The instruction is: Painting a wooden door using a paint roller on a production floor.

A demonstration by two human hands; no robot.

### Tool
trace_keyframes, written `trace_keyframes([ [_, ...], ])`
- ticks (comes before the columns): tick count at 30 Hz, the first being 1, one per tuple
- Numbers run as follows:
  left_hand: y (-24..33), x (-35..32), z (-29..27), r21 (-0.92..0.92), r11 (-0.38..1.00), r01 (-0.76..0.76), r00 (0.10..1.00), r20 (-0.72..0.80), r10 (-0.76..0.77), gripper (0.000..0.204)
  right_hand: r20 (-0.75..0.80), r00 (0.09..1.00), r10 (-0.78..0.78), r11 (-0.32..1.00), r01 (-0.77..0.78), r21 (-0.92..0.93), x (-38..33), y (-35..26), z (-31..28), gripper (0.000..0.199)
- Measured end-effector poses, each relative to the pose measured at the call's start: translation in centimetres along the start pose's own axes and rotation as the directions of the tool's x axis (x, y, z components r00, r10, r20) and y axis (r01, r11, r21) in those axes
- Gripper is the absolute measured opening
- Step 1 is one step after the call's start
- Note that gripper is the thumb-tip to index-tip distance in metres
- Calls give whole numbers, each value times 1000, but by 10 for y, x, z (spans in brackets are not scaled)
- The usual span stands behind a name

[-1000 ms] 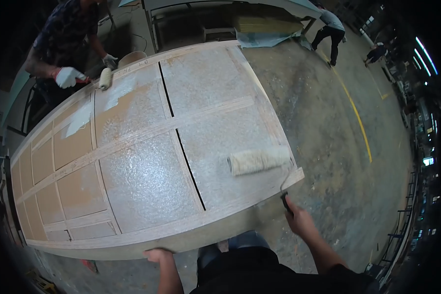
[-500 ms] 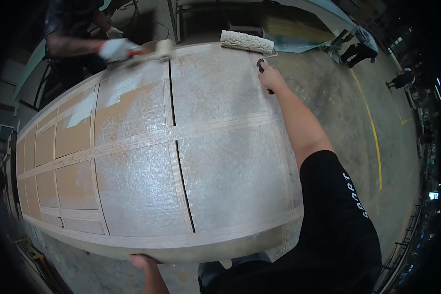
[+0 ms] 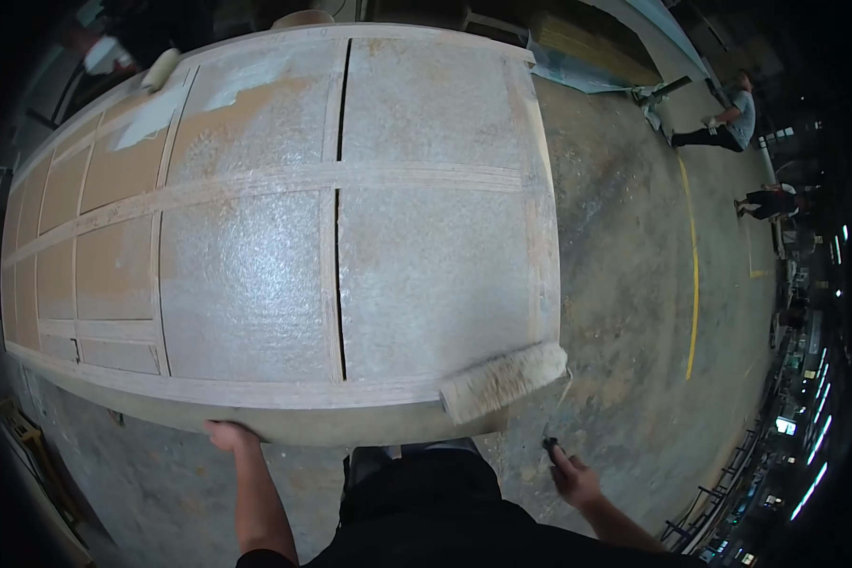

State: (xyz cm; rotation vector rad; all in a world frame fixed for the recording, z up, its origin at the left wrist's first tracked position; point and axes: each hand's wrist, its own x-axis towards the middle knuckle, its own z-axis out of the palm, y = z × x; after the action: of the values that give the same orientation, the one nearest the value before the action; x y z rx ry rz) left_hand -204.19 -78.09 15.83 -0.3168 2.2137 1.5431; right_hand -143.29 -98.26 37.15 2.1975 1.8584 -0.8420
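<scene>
Pulled back to the panel's [image 3: 256, 284] near corner, the roller [image 3: 504, 381] stays clamped in right-hand fingers [image 3: 570, 476]; left hand [image 3: 229, 435] grips the edge.

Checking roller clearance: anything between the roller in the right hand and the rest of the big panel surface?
Nothing visible. The right hand holds the roller at the panel's near right corner; the surface ahead carries only flat ribs and seams. A second roller sits at the far left edge. The left hand grips the near edge.
</scene>
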Motion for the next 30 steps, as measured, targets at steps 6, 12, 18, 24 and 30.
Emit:
trace_keyframes([
  [6,16,-40,22,183,981,71,984,-173,-39,62,11,970,-244,953,242,-183,149,-21,-76,53],
  [12,6,-20,10,153,988,26,975,-220,8,62,-31,899,-437,893,429,-134,394,-205,-132,58],
  [18,-5,-1,11,150,988,46,991,-128,-27,61,-172,917,-360,933,354,-65,424,-288,-103,57],
  [24,-53,29,-62,-393,919,-6,945,298,133,60,-68,914,-400,916,400,-27,196,-144,-23,61],
  [30,-211,7,-292,235,948,217,688,652,-319,48,263,955,-137,885,238,-401,25,9,-52,59],
])
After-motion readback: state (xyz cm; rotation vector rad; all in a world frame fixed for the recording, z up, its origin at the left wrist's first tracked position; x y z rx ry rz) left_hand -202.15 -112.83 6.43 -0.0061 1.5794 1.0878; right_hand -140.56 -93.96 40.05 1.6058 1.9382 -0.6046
